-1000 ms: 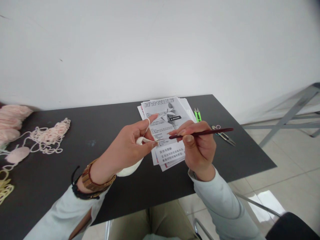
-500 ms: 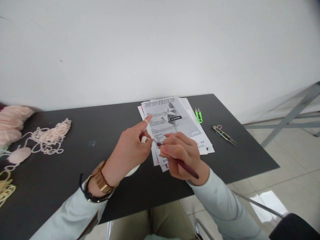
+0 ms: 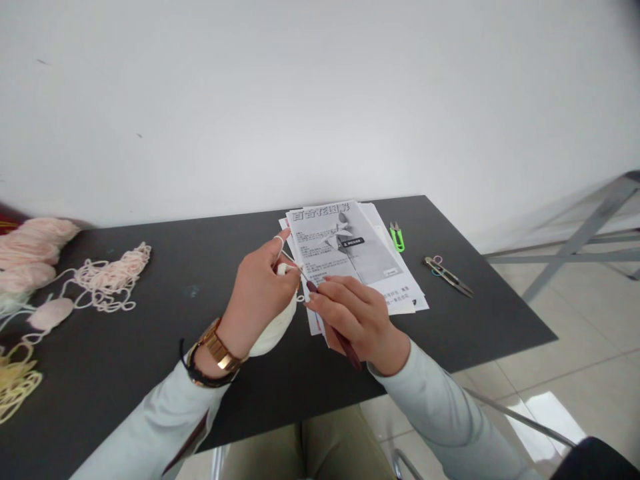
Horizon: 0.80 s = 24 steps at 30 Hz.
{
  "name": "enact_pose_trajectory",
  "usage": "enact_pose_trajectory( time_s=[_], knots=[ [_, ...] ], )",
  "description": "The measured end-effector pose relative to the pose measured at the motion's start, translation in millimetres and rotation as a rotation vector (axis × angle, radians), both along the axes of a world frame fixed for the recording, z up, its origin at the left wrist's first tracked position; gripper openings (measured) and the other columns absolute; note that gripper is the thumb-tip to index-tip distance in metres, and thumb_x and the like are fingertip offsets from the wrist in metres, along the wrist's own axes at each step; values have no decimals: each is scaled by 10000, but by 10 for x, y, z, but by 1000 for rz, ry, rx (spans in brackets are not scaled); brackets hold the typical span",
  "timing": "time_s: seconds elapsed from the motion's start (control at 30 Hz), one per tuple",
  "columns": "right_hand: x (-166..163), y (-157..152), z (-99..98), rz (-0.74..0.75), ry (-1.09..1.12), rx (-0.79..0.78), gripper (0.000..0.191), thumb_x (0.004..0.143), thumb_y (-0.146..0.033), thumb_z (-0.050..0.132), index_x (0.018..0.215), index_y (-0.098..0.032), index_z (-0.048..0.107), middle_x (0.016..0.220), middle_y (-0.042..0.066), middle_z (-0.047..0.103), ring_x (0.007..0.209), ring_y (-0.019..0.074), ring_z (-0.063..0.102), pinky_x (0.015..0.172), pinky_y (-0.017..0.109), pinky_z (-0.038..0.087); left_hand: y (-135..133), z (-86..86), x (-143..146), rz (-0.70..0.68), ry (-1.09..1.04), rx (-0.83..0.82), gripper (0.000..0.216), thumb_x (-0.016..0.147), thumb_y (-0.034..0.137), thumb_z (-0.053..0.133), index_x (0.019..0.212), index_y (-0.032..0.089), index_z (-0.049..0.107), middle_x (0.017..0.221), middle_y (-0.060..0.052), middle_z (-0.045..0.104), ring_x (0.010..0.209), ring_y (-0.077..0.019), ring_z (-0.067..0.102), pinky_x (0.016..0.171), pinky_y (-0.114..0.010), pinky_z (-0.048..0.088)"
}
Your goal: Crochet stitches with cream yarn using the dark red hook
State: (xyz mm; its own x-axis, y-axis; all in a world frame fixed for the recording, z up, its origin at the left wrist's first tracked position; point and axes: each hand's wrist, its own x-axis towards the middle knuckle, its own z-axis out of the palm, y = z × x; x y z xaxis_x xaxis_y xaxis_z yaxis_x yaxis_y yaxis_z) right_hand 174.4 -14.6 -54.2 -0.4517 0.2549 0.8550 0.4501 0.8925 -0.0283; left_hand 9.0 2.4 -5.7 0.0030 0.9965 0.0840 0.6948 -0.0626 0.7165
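Observation:
My left hand point(image 3: 263, 285) pinches a small piece of white crochet work point(image 3: 284, 268), with a strand of white yarn looped round its raised index finger. In my right hand point(image 3: 353, 313) is a crochet hook with a dark red-brown handle point(image 3: 346, 348). The hook's thin metal shaft reaches the white work at my left fingertips; its very tip is hidden there. A ball of white yarn point(image 3: 273, 333) rests on the table, partly behind my left hand and wrist. Printed pattern sheets point(image 3: 373, 253) lie stacked just beyond both hands.
Green thread snips point(image 3: 397, 239) and metal thread snips point(image 3: 449, 275) lie right of the papers on the black table point(image 3: 165, 360). Pink yarn skeins point(image 3: 37, 243), a loose pink tangle point(image 3: 113, 277) and yellow yarn point(image 3: 17, 380) are at the left. A white wall point(image 3: 300, 100) stands behind.
My right hand has turned and shifted slightly left and down, so the hook's handle points more steeply toward me. More of the white yarn ball shows. The view has shifted a little.

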Motion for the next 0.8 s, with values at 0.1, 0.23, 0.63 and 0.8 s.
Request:
enact_pose_trajectory(
  time_s=[0.1,0.23,0.63,0.8],
  knots=[
    [0,-4,2,-4,39,-23,239,877,-77,489,1071,-172,590,869,91,726,813,206,674,675,345,598,-16,-18,0,15,-17,42,602,755,198,559,1351,111,575,781,-10,742,713,-173,676,694,-268,500],
    [-6,-1,-5,-13,35,-6,250,876,-82,471,1063,-195,592,854,72,727,792,196,684,669,342,611,-60,-38,25,36,18,78,630,784,201,550,1407,116,520,784,-5,731,694,-160,656,701,-267,491],
    [-14,5,-17,-9,3,51,197,901,-96,491,1051,-129,613,865,119,729,809,214,679,697,349,625,-129,-17,46,63,53,172,622,823,195,519,1438,116,462,776,2,680,726,-160,635,740,-276,490],
    [19,15,-60,76,115,-84,290,852,-62,568,1133,-120,616,924,144,725,882,227,680,731,371,614,-133,0,38,78,-94,204,216,815,202,584,1003,166,685,966,-58,747,832,-173,665,785,-285,494]
  ],
)
